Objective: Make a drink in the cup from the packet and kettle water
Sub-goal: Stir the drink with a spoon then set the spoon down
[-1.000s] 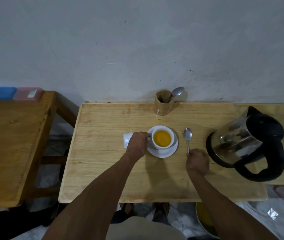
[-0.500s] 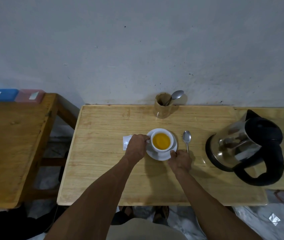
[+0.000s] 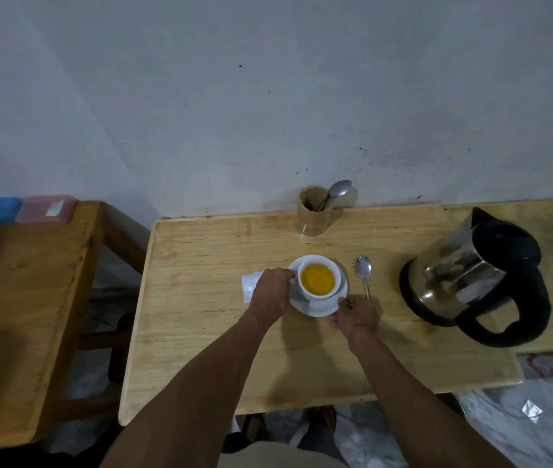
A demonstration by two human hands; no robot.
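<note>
Since a second ago the right hand point(image 3: 357, 314) has left the spoon's handle and now sits at the near right rim of the saucer point(image 3: 315, 307), fingers curled against its edge; whether it truly grips the rim cannot be told. The left hand point(image 3: 270, 292) stays closed around the handle side of the cup point(image 3: 319, 278), a round white glazed cup filled with an opaque orange-yellow drink, standing in the shallow white saucer near the middle of the pale, straight-grained wooden table point(image 3: 200, 332). Just left of that hand, partly under it, lies the white packet point(image 3: 249, 286), flat and rectangular. A shiny metal spoon point(image 3: 363, 270) lies on the wood just right of the saucer, bowl toward the far side. Well to the right stands the kettle point(image 3: 471, 278), with a brushed steel body and a thick black plastic lid and loop handle. At the far edge, against the rough grey wall, a cylindrical wooden holder point(image 3: 312, 214) keeps a second spoon point(image 3: 337, 190) tilted rightward.
</note>
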